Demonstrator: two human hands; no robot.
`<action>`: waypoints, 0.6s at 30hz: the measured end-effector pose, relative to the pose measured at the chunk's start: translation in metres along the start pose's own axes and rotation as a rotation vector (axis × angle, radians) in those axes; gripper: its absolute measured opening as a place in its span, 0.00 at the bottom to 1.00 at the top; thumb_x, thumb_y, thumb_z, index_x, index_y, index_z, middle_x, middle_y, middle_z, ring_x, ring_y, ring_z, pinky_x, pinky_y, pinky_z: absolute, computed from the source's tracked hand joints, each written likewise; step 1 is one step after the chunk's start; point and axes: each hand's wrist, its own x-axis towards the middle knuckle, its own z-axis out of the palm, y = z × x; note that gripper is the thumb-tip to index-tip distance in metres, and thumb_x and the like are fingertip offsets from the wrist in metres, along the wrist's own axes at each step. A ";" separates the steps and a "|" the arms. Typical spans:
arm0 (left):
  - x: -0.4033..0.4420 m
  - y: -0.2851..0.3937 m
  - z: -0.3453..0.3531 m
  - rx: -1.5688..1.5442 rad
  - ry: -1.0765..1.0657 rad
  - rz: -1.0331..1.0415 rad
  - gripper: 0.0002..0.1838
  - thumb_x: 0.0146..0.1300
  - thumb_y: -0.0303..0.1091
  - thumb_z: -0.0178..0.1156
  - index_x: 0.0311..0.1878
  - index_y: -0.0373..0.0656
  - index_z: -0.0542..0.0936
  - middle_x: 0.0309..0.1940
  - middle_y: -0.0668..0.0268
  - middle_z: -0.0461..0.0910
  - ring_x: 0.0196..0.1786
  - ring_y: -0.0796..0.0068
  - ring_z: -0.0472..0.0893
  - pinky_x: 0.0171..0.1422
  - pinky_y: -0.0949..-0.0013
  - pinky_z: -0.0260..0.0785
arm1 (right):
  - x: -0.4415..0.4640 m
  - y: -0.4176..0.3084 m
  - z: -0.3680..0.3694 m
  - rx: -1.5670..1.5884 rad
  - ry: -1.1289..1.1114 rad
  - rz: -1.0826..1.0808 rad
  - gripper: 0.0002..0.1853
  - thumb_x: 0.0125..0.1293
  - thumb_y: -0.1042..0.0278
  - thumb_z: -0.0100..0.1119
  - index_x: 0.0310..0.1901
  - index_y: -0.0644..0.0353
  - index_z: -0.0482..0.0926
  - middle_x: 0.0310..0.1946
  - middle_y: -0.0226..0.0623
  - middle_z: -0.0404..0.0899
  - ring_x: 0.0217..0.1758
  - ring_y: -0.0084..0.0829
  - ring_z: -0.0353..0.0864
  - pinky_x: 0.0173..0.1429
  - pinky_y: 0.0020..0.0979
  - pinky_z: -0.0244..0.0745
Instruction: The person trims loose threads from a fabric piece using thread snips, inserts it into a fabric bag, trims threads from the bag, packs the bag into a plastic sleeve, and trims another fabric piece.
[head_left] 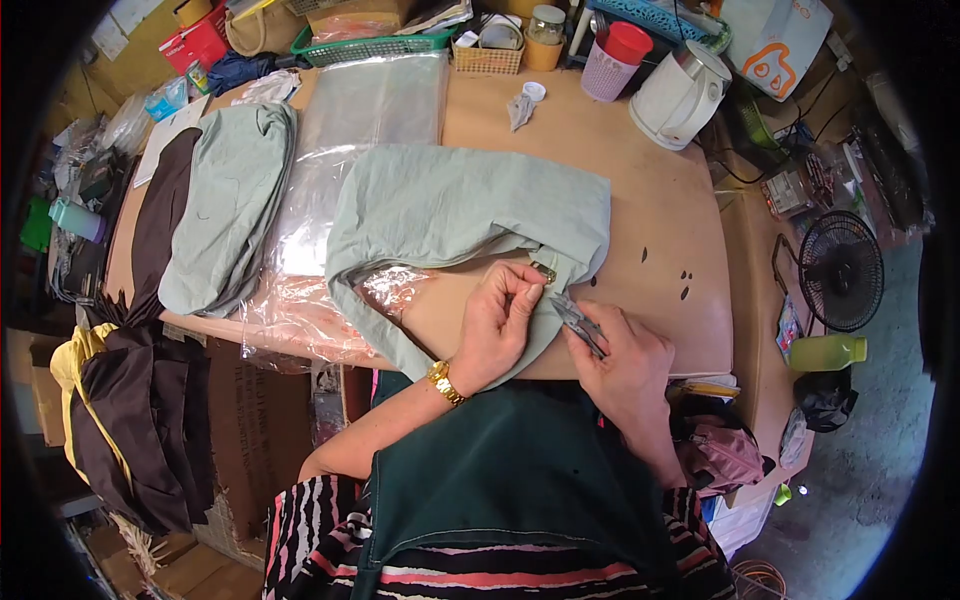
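A pale green cloth garment [470, 195] lies bent across the table in front of me. My left hand [497, 325], with a gold watch on the wrist, is closed in a pinch at the garment's near right part. What its fingertips hold is too small to make out. A small dark label or metal piece [543, 271] shows just beyond those fingertips. My right hand [628, 360] is wrapped round a pair of grey thread snips [578, 325]. The tips of the snips point at the cloth, close to my left fingers.
Clear plastic bags [375, 110] lie left of the garment, beside a folded pale green piece [232, 200] and dark brown cloth [160, 220]. A white kettle [680, 97] and a pink cup [607, 68] stand at the back right. A black fan [840, 270] is at right.
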 end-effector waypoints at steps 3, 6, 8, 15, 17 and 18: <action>0.001 0.011 0.002 0.105 0.005 0.063 0.06 0.69 0.27 0.54 0.35 0.37 0.71 0.44 0.61 0.74 0.40 0.79 0.70 0.47 0.75 0.66 | 0.003 -0.002 0.002 -0.028 -0.023 0.035 0.11 0.56 0.64 0.67 0.40 0.53 0.78 0.21 0.34 0.79 0.22 0.37 0.80 0.28 0.36 0.73; -0.001 0.018 0.002 0.216 0.017 0.135 0.07 0.66 0.26 0.57 0.32 0.37 0.71 0.43 0.58 0.73 0.43 0.72 0.71 0.49 0.70 0.66 | 0.003 -0.003 0.004 0.011 -0.018 0.046 0.11 0.56 0.64 0.67 0.38 0.55 0.77 0.19 0.34 0.78 0.21 0.37 0.80 0.27 0.36 0.73; 0.000 0.021 0.002 0.262 0.025 0.169 0.07 0.65 0.26 0.58 0.32 0.37 0.71 0.42 0.57 0.73 0.44 0.68 0.71 0.50 0.69 0.65 | 0.001 -0.001 0.012 0.053 0.043 0.033 0.11 0.56 0.65 0.68 0.38 0.55 0.77 0.18 0.33 0.78 0.20 0.36 0.80 0.26 0.35 0.73; -0.004 0.021 0.004 0.336 -0.001 0.237 0.07 0.62 0.22 0.59 0.31 0.36 0.70 0.40 0.54 0.70 0.44 0.62 0.71 0.47 0.66 0.66 | -0.005 0.011 0.030 0.255 0.165 0.045 0.11 0.55 0.67 0.69 0.36 0.57 0.77 0.17 0.32 0.77 0.19 0.31 0.80 0.23 0.31 0.71; -0.005 0.019 0.005 0.298 0.002 0.176 0.07 0.62 0.24 0.59 0.31 0.38 0.71 0.41 0.55 0.71 0.45 0.64 0.70 0.50 0.66 0.65 | -0.004 0.007 0.025 0.179 0.155 0.034 0.10 0.55 0.67 0.69 0.36 0.57 0.77 0.17 0.32 0.77 0.19 0.31 0.79 0.23 0.31 0.71; -0.005 0.019 0.005 0.327 -0.003 0.201 0.07 0.62 0.23 0.59 0.31 0.37 0.70 0.41 0.55 0.71 0.45 0.63 0.70 0.50 0.65 0.65 | -0.003 0.005 0.022 0.105 0.147 0.022 0.10 0.55 0.68 0.69 0.35 0.57 0.77 0.17 0.32 0.77 0.19 0.32 0.79 0.23 0.31 0.71</action>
